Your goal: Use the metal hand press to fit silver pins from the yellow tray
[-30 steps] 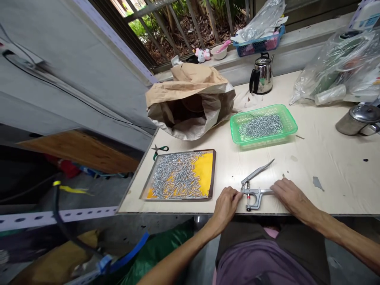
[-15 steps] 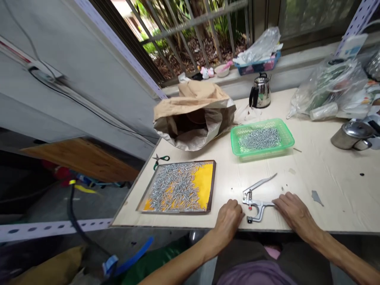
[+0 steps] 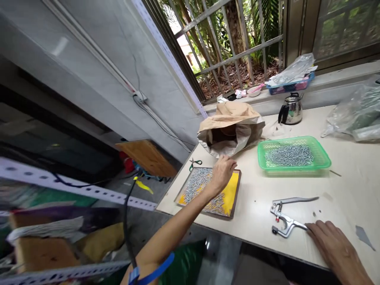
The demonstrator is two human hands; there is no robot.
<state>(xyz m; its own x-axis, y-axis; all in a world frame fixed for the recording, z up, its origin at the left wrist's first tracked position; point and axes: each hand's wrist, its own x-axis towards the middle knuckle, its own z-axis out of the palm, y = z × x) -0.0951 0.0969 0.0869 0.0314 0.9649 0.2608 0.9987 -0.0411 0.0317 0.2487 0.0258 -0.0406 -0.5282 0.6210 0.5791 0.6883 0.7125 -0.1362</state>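
My left hand (image 3: 222, 171) is over the top right part of a shallow tray (image 3: 236, 194), near the mouth of a brown paper bag (image 3: 231, 118). Its fingers are bent together, and what they hold, if anything, is too small to name. Small metal pieces (image 3: 197, 184) cover much of the tray's yellow bottom. My right hand (image 3: 334, 241) rests on the table with its fingertips on one handle of a metal hand tool (image 3: 286, 227), whose other handle is spread away. Beyond the tool, a green basket (image 3: 323, 160) holds more metal pieces.
Green-handled scissors (image 3: 196, 162) lie behind the tray at the table's left edge. A steel kettle (image 3: 292, 109) stands near the window, with a plastic bag (image 3: 353, 111) at the right. A grey scrap (image 3: 364, 237) lies right of my right hand.
My left hand has moved from beside the hand tool up and left over the tray toward the paper bag. The view has turned left. My right hand remains at the tool's handle.
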